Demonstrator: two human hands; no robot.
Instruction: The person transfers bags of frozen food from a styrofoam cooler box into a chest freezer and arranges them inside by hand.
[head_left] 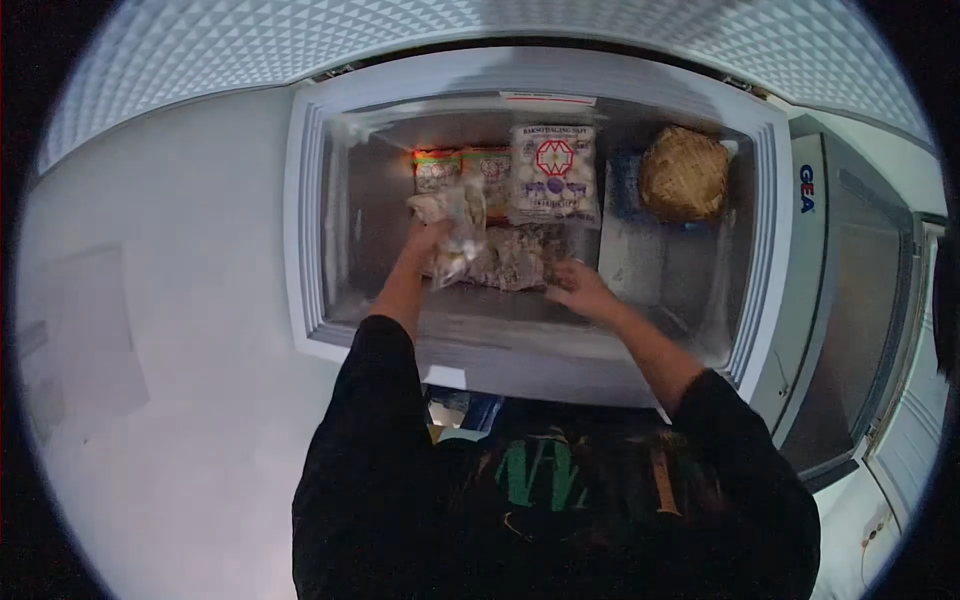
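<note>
Inside the chest freezer, my left hand (428, 236) is closed on a clear plastic bag (463, 235) of pale food and holds it up at the left. My right hand (583, 290) is by the right end of another clear bag (510, 258) of greyish, lumpy food. Its fingers look apart at that bag's edge; whether they touch it I cannot tell. Behind the hands stands a large white pack of meatballs (554, 172) with a red emblem. Two red-and-green packs (487, 168) lie to its left, partly covered by the bag in my left hand.
A brown wrapped bundle (684, 174) rests on the raised step (635, 262) at the right, beside something blue (626, 185). The freezer's pale rim (310, 230) surrounds everything, its raised lid (400, 40) behind. Another GEA appliance (806, 188) stands to the right.
</note>
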